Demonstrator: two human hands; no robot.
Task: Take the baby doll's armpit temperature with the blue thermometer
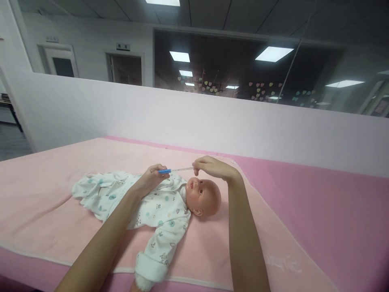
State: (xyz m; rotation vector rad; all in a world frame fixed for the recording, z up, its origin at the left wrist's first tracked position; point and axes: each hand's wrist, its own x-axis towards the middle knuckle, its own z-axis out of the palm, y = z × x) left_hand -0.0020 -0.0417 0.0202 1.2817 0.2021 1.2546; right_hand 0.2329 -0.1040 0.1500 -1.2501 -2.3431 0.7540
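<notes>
A baby doll (203, 197) in a white patterned outfit lies on its back, head to the right. Above its chest and face, both hands hold a slim rod that looks like a thermometer (182, 168), clear along its length with a blue end piece (164, 171). My left hand (152, 178) is closed around the blue end. At the other end, the fingers of my right hand (208, 166) pinch the clear tip just above the doll's face. Neither hand touches the doll's head. One doll sleeve (162, 247) stretches toward the front edge.
A pale pink blanket (60, 162) with a white border covers the pink padded surface (334, 211) under the doll. Behind it rises a low white wall (194, 121), topped by glass with heart stickers. A dark table (9, 106) stands at far left.
</notes>
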